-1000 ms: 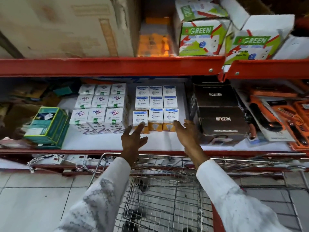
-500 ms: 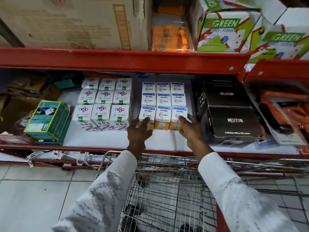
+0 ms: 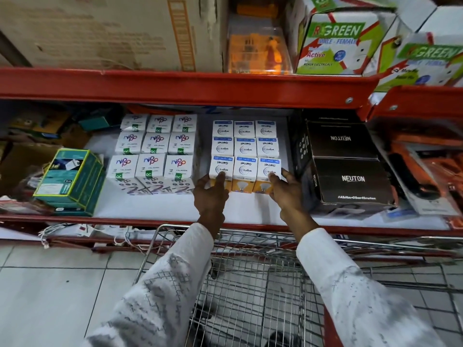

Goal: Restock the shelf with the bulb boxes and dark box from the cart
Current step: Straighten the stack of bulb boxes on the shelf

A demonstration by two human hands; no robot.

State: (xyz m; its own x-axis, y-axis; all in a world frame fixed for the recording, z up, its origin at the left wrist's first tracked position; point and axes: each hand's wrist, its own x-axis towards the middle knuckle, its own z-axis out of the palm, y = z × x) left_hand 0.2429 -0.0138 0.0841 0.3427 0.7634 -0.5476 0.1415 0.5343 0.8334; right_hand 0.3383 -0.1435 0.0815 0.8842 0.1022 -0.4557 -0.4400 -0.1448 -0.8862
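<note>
Now my left hand (image 3: pixel 211 196) and right hand (image 3: pixel 288 194), fingers spread, square the front bulb boxes (image 3: pixel 244 171); next, check the cart (image 3: pixel 250 284).

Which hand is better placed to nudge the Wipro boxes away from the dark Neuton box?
Right. The right hand sits between the front Wipro boxes and the Neuton box; the left hand is on the far side.

A green box (image 3: pixel 71 176) is sitting at the shelf's left end — above, a large brown carton (image 3: pixel 100 31) and green-labelled boxes (image 3: pixel 335 38) are resting.
</note>
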